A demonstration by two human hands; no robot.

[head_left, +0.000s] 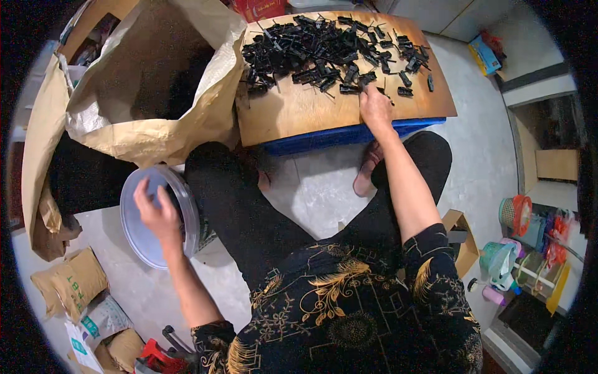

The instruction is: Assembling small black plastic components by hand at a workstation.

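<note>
A large heap of small black plastic parts [305,47], several with thin stems, covers much of the wooden board [268,118] in front of me. At the board's near side, my right hand [377,107] has its fingers closed on a black plastic part [366,79] among the loose ones; its fingertips are partly hidden. Down to the left, my left hand [157,212] hovers over a round whitish plastic tub [138,243], fingers apart and nothing visible in them. The tub's far inner side is partly covered by that hand.
A big open brown paper sack [149,140] with a whitish lining stands left of the board, its inside dark. Under the board sits a blue crate [299,144]. Brown packages [75,280] lie at lower left. An open cardboard box [461,243] stands to my right, near colourful baskets [498,262].
</note>
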